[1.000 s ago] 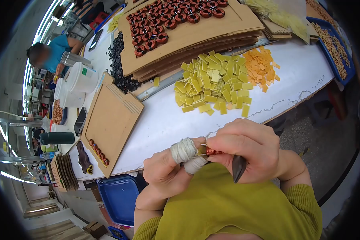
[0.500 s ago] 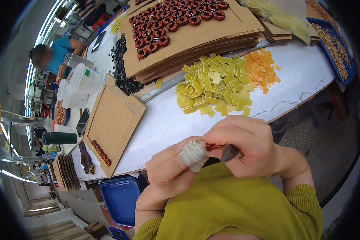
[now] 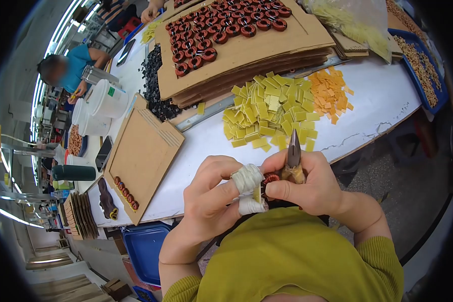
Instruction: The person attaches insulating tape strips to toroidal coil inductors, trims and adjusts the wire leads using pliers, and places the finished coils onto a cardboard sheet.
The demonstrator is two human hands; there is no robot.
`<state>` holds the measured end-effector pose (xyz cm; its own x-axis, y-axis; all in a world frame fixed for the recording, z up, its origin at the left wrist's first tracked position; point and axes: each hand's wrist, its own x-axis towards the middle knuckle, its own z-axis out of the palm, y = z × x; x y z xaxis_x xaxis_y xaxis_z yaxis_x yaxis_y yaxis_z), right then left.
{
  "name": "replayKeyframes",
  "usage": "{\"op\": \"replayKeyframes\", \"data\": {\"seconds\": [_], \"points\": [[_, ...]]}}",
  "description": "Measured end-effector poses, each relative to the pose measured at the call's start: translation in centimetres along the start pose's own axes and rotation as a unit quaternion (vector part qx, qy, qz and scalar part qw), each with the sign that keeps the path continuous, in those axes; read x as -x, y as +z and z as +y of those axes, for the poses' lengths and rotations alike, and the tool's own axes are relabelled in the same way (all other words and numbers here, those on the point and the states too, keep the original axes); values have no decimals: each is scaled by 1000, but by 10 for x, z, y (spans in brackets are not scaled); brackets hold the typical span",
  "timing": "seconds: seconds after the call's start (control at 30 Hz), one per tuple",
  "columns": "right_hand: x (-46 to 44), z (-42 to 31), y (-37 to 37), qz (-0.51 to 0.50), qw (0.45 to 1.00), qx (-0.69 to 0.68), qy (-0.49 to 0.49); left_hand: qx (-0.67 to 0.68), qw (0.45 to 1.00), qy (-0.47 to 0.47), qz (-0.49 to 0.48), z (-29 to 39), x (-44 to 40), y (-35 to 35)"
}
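Observation:
Close to my body, both hands meet around a small red-brown wire-wound ring coil. My right hand is closed, pinching the coil between thumb and fingers while also gripping pliers, whose dark jaws point up toward the table. Tape wraps the thumb and a finger of my left hand; they pinch a small yellow chip against the coil's left side. Part of the coil is hidden by my fingers. Just beyond lies a pile of yellow chips.
Orange chips lie right of the pile. Finished coils cover stacked cardboard. A cardboard tray at left holds a short row of coils. Farther off are white buckets, a blue bin and a co-worker.
The pliers have swung from pointing toward me to pointing up and away. My left fingers have shifted, and the yellow chip and coil face now show. Another person's hand appears at the top.

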<state>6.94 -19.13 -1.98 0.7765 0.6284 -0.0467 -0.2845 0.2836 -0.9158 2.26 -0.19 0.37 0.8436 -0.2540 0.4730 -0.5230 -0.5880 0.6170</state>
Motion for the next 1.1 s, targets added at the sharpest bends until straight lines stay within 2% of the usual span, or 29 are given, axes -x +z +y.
{"op": "replayKeyframes", "data": {"seconds": [0.1,0.2,0.3,0.4,0.5,0.63,0.73,0.83,0.93,1.1], "points": [[1,-1,1,-4,999,47,-16,2,1000,-1,-30,-1,-6,-5],[-2,-4,1,-10,998,63,-29,-60,998,4,14,7,-2,-1],[-4,-7,-2,-32,996,86,-24,-74,995,61,-14,0,-3,-5],[-5,-4,1,-15,990,134,-30,30,996,73,-40,-14,-10,-6],[-11,-5,2,1,989,146,-39,23,997,66,30,-23,-8,8],[-17,-2,0,-4,994,108,-34,56,996,20,65,-30,2,17],[-20,3,-4,-30,992,120,-15,96,992,-50,64,-26,11,13],[-16,1,-4,-60,979,196,-3,99,993,-47,37,-25,12,9],[-17,6,-3,-67,974,216,-33,26,998,-59,-8,-18,6,1],[-14,-3,1,-58,964,257,-47,11,999,-26,-32,-16,0,-2]]}}
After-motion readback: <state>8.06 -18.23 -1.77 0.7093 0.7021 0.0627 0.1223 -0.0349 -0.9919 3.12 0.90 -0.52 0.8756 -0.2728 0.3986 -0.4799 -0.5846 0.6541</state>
